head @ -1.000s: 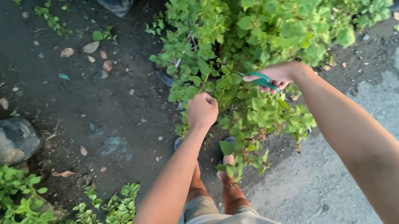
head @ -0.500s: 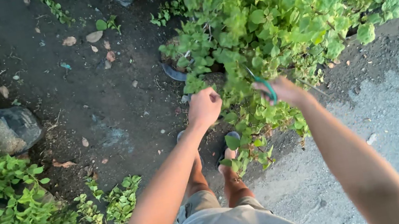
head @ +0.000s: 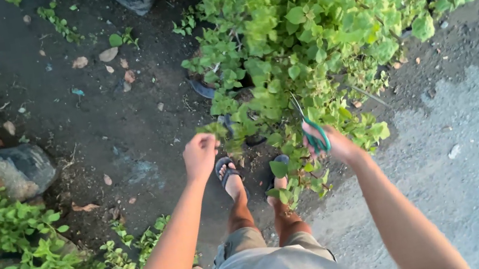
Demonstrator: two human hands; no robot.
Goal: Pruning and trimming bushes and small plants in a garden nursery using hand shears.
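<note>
Green-handled scissors in right hand, against bush

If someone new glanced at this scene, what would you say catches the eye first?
Most striking is the big leafy green bush filling the upper right, spilling over dark soil. Just below it, the right hand holds green-handled scissors against the lower leaves, while the left hand is closed on a small leafy sprig beside them.

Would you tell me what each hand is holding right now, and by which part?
The right hand holds green-handled scissors by the handle loops. The left hand pinches a small leafy sprig at its cut end.
</note>
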